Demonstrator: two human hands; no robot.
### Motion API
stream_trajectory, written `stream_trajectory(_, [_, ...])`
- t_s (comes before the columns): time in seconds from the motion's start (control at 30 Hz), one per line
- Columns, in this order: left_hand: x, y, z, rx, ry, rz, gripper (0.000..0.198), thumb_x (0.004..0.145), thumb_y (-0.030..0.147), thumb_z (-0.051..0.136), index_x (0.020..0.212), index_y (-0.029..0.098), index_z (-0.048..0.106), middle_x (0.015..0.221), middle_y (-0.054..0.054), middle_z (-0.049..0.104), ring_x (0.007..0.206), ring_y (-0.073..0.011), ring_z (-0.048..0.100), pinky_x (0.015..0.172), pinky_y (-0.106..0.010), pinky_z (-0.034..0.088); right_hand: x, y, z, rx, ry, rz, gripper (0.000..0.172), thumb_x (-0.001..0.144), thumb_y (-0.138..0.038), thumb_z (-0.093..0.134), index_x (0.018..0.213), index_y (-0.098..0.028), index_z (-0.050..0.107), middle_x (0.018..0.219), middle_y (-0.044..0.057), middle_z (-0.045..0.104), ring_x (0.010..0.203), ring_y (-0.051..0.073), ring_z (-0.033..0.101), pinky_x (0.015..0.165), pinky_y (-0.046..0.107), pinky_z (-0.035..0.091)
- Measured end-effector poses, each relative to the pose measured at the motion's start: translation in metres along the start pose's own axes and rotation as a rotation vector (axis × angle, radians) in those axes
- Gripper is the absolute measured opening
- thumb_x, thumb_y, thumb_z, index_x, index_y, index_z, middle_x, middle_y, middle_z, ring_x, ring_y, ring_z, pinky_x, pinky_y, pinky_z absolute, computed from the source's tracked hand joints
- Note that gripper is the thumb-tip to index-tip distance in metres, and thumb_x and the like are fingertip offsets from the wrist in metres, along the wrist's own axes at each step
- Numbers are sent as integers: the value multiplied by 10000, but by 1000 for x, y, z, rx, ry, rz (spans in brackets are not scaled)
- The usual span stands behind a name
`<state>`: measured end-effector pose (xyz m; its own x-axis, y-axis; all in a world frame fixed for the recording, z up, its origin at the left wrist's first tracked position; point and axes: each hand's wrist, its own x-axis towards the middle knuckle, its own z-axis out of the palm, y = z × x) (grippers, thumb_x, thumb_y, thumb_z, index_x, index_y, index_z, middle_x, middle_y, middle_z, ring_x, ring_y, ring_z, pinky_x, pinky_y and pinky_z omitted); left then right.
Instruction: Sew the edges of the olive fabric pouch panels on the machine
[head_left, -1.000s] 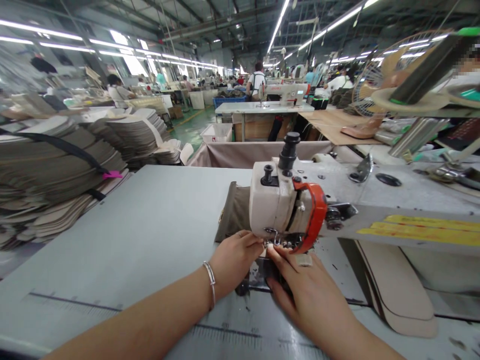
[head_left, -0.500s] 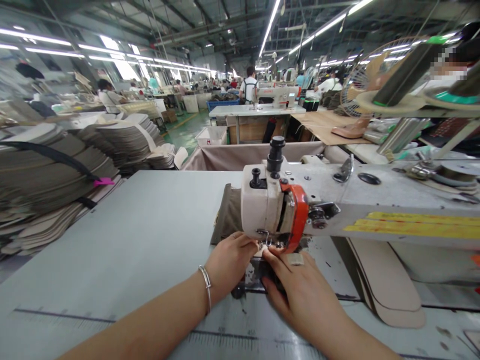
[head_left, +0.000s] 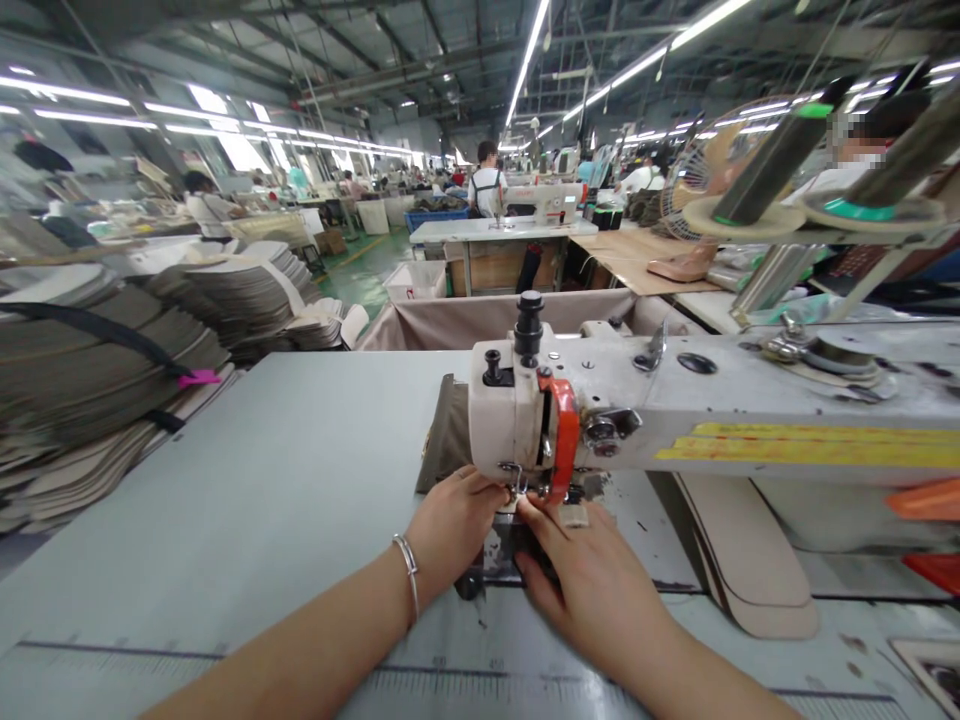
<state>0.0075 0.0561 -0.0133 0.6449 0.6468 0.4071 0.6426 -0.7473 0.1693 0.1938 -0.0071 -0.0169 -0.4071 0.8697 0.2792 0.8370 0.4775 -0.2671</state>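
Observation:
A white sewing machine with an orange guard stands in front of me. A brown fabric piece lies behind and to the left of its needle area, partly hidden by the machine head. My left hand, with a silver bangle on the wrist, is closed with its fingertips pinched at the near edge of the work, beside the presser foot. My right hand lies palm down just right of the needle. Its index finger is stretched to the foot and its thumb is apart. The fingertips partly cover the work.
Stacks of cut pieces stand left of the table. Layered beige pieces lie under the machine arm. Thread cones stand at the right. A fabric-lined bin is behind the machine; co-workers sit farther back.
The view has shifted slightly, so the machine appears a little farther left. Both hands stay at the needle in nearly the same pose.

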Motion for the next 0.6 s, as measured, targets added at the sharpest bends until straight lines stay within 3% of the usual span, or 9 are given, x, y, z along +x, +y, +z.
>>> stream_trajectory(0.27, [-7,-2,5,-45,-58,-2,171,874,82,562,963,180,669,1042,-35,674,991,-181,608,913,-331,514,-5,-1,1,49,32,-17,357,886,-209,514,1242,-193,542,1180,87,578,1091,273,504,941,479,412])
stream_trajectory(0.5, [-4,-7,1,-62,8,-137,198,874,77,550,922,197,700,962,-34,680,920,-178,617,841,-308,523,-6,7,8,55,105,-17,352,878,-166,506,1223,-214,551,1131,86,610,1100,274,527,923,481,456])
stream_trajectory(0.6, [0,-15,0,-3,-61,-171,161,883,144,562,941,205,699,1007,-54,663,1013,-212,585,914,-354,493,-6,19,14,36,149,-87,331,857,-154,508,1169,-231,584,1114,85,620,1050,247,578,867,421,513])
